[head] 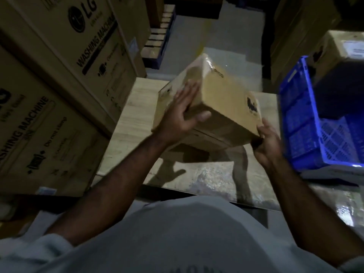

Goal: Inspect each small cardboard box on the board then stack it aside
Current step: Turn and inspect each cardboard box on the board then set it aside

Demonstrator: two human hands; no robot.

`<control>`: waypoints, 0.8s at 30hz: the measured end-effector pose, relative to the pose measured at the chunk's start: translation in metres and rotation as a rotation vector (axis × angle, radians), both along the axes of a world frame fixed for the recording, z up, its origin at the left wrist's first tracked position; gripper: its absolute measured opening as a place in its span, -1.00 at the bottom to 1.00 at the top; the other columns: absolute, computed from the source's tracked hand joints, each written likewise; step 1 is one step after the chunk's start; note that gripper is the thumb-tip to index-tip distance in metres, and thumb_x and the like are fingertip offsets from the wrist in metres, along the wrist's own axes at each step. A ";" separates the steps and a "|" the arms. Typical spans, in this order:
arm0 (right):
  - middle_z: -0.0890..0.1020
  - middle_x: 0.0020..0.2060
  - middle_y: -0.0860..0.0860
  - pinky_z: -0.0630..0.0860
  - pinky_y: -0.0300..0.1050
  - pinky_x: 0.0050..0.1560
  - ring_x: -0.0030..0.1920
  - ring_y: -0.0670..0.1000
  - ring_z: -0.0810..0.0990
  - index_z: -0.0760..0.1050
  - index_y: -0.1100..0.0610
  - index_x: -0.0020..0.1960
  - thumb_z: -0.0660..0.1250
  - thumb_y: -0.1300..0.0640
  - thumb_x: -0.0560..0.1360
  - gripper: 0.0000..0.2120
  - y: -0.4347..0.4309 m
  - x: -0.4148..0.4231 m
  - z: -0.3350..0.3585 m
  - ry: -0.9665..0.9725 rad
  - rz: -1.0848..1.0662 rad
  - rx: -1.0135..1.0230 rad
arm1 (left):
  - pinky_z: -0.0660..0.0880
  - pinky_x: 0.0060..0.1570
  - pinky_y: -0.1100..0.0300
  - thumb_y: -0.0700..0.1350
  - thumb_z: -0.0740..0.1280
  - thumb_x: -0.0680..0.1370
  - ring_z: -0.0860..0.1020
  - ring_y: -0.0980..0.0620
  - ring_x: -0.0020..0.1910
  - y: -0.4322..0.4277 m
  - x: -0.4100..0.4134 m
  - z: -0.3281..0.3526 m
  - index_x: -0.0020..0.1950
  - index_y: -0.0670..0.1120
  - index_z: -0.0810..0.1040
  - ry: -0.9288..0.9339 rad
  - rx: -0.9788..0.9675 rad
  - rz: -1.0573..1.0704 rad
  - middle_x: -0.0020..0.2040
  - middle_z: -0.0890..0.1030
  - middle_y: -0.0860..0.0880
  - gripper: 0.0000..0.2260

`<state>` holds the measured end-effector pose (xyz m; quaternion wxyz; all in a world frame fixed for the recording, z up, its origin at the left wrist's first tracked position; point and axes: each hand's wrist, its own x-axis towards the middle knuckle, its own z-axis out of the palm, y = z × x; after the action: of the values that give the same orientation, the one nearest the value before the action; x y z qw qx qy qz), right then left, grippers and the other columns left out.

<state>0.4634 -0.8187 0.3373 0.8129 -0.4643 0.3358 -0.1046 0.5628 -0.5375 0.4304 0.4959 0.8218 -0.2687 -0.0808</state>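
Box (220, 99), one: left hand (180, 119) pressed flat against side, right hand (266, 143) gripping corner.

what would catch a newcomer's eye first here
A small cardboard box is held tilted over the wooden board in the middle, left hand flat on its side, right hand gripping its near corner. A bright blue crate stands at the right, and big washing machine cartons are stacked at the left.

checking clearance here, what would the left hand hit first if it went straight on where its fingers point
The left hand lies flat on the cardboard box, so it would just slide along that side. Past it there is probably only bare floor, though depth is unclear.
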 end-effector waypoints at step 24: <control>0.69 0.27 -0.01 0.51 0.11 0.41 0.31 -0.02 0.64 0.54 0.01 0.40 0.05 -0.25 0.72 -0.50 -0.022 -0.013 0.050 -0.046 0.027 -0.341 | 0.13 0.57 -0.16 0.19 0.44 0.50 0.12 -0.22 0.64 -0.059 -0.029 -0.031 0.68 -0.03 0.14 -0.648 0.809 -0.195 0.67 0.14 -0.18 -0.15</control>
<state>0.4506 -0.8411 0.3872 0.7311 -0.5974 0.2883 -0.1595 0.5336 -0.5960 0.3995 0.0208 0.9015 -0.4309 0.0345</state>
